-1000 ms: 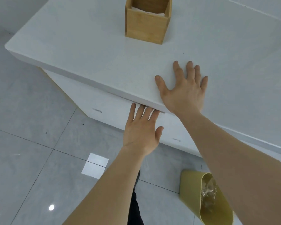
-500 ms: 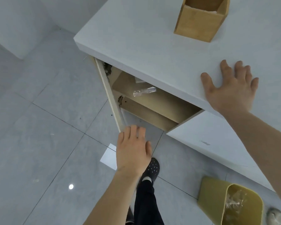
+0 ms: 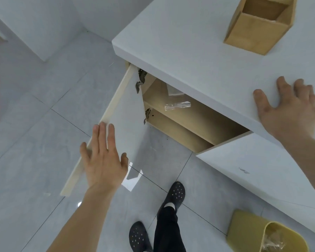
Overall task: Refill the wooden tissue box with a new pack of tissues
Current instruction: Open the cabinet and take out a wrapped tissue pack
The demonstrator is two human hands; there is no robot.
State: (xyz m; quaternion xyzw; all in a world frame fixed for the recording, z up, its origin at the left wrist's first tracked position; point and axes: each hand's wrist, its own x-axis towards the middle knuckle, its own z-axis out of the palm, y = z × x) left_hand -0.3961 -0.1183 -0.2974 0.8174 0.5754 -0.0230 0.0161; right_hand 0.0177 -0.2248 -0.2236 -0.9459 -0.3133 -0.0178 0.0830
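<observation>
Evidently the search for a fresh pack is under way: the left hand (image 3: pixel 103 157) lies spread and flat against the free edge of the cabinet door (image 3: pixel 125 113), fingers extended and holding nothing, which reads as keeping the door swung wide so the shelves stay reachable. The right hand (image 3: pixel 290 110) is likewise splayed, palm down on the white countertop (image 3: pixel 189 44) near its front edge — probably a brace while the person leans to look inside. The wooden tissue box (image 3: pixel 258 26) stands upright on the countertop, well apart from both hands, its top open; I cannot tell how much is left in it. Inside the cabinet, the upper shelf (image 3: pixel 198 115) carries a crumpled clear plastic wrapper (image 3: pixel 177 106) and something pale behind it, too hidden to identify. No full tissue pack shows. A yellow bin (image 3: pixel 262 233) sits on the floor at lower right. No brand, label or writing is legible anywhere — only a faint smudge on the neighbouring door (image 3: pixel 262 171).
</observation>
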